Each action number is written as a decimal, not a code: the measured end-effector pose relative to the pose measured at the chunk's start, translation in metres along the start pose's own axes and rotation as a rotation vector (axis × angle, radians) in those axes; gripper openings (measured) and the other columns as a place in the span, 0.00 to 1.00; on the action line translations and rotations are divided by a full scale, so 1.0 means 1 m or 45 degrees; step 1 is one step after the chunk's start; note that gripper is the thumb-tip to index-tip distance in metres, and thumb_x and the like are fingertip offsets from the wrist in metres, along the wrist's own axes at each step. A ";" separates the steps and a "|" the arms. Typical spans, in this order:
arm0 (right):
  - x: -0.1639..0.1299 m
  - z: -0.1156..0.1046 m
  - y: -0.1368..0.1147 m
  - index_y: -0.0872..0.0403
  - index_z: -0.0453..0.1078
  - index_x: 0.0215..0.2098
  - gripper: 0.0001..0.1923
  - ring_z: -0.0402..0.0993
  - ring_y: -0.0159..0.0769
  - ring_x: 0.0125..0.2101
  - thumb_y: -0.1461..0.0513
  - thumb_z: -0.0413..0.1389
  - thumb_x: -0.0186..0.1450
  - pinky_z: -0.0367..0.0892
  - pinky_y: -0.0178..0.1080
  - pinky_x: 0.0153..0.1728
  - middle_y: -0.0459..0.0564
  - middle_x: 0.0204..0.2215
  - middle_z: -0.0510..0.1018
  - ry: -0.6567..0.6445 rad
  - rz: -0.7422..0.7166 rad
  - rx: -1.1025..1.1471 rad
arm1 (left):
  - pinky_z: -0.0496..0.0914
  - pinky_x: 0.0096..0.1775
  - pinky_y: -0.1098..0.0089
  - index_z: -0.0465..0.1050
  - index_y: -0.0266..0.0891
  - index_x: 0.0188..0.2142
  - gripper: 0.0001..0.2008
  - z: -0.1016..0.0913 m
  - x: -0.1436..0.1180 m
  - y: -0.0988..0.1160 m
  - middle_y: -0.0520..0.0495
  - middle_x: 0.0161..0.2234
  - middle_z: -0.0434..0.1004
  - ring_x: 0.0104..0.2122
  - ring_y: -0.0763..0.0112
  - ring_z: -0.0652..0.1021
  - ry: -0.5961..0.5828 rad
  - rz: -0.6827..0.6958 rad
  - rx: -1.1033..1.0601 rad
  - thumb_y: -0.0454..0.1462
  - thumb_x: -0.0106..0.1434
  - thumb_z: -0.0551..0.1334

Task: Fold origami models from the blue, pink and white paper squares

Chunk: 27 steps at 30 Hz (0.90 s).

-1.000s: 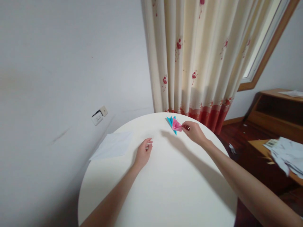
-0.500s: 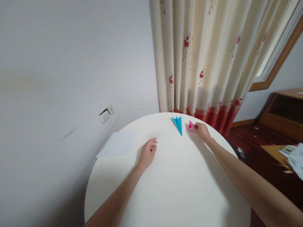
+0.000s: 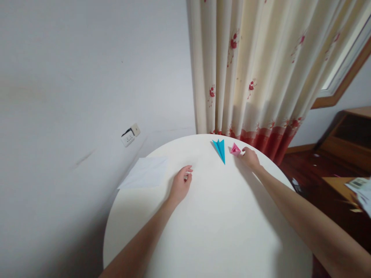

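Observation:
A small folded pink paper piece (image 3: 235, 149) sits near the far right edge of the round white table (image 3: 208, 231). Just right of it is my right hand (image 3: 249, 157), fingers apart and holding nothing; whether a fingertip still touches the paper I cannot tell. To the left of the pink piece lies a blue paper plane (image 3: 220, 150), its point toward me. My left hand (image 3: 181, 183) rests over the middle left of the table, fingers loosely curved with a gap between thumb and fingers, nothing in it. White paper (image 3: 145, 172) lies flat to its left.
A wall with a socket (image 3: 128, 138) borders the table on the left. Behind the far edge hangs a floral curtain (image 3: 232, 77). On the right, a wooden cabinet (image 3: 344, 133) and a low surface with papers (image 3: 361, 189) stand on the dark floor.
My right hand has let go of the pink paper piece and opened slightly to its right. The pink piece stands on the table. My left hand has barely moved; the view has shifted slightly.

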State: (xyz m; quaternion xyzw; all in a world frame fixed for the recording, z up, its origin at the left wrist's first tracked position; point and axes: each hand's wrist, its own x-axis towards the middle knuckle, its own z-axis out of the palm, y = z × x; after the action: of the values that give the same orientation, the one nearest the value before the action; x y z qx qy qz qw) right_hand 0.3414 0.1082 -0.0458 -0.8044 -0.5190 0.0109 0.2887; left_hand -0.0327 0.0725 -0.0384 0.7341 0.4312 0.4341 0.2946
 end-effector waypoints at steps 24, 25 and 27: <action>-0.013 0.016 -0.016 0.54 0.77 0.40 0.22 0.77 0.52 0.41 0.47 0.54 0.62 0.66 0.44 0.38 0.62 0.40 0.81 0.012 0.248 -0.047 | 0.72 0.42 0.66 0.72 0.39 0.44 0.13 -0.046 0.016 -0.014 0.45 0.36 0.81 0.36 0.66 0.80 0.194 0.016 0.106 0.40 0.64 0.56; -0.013 0.016 -0.016 0.54 0.77 0.40 0.22 0.77 0.52 0.41 0.47 0.54 0.62 0.66 0.44 0.38 0.62 0.40 0.81 0.014 0.244 -0.051 | 0.72 0.41 0.66 0.72 0.38 0.44 0.13 -0.048 0.017 -0.014 0.45 0.36 0.81 0.36 0.66 0.80 0.208 0.011 0.111 0.40 0.64 0.56; -0.012 0.016 -0.016 0.53 0.77 0.41 0.22 0.77 0.53 0.41 0.47 0.54 0.62 0.66 0.44 0.38 0.62 0.39 0.81 0.015 0.234 -0.055 | 0.72 0.41 0.66 0.72 0.38 0.44 0.13 -0.051 0.018 -0.016 0.45 0.36 0.81 0.36 0.66 0.80 0.230 0.007 0.125 0.40 0.64 0.55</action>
State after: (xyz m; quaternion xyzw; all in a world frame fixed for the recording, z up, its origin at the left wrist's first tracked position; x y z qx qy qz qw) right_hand 0.3176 0.1096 -0.0549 -0.8548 -0.4415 0.0215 0.2720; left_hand -0.0802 0.0983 -0.0213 0.7065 0.4748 0.4777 0.2172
